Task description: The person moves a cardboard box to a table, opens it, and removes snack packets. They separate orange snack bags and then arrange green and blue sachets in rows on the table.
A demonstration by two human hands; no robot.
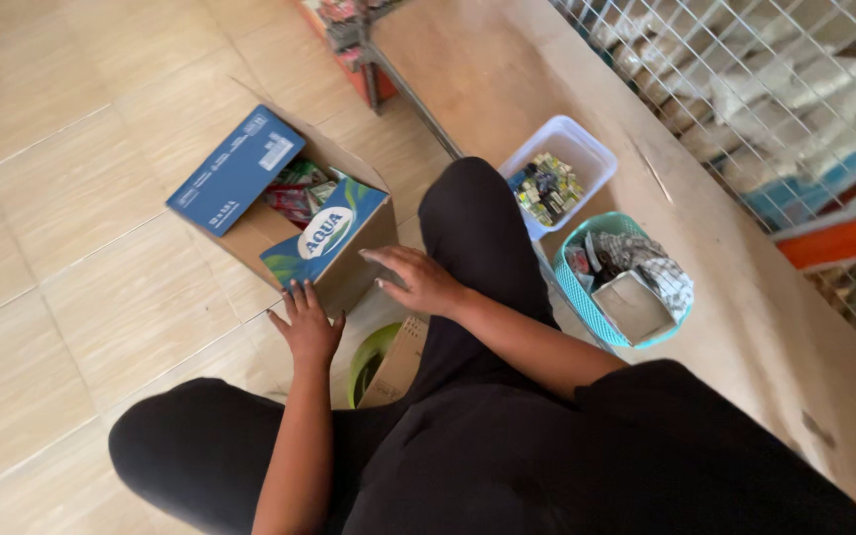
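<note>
An open cardboard box (349, 272) with blue printed flaps sits on the tiled floor, with colourful packets (296, 190) inside. My left hand (305, 324) rests with spread fingers against the box's near side. My right hand (416, 278) hovers open at the box's right corner, fingers pointing left, holding nothing. I sit on the floor in black clothes, with my knee (473, 213) raised beside the box.
A clear plastic tub (587, 149) of small packets and a teal basket (572, 287) with sachets and a small box stand to the right. A green bowl (371, 355) and a cardboard piece (400, 359) lie below the box. A wire mesh rack (745, 89) is at the top right.
</note>
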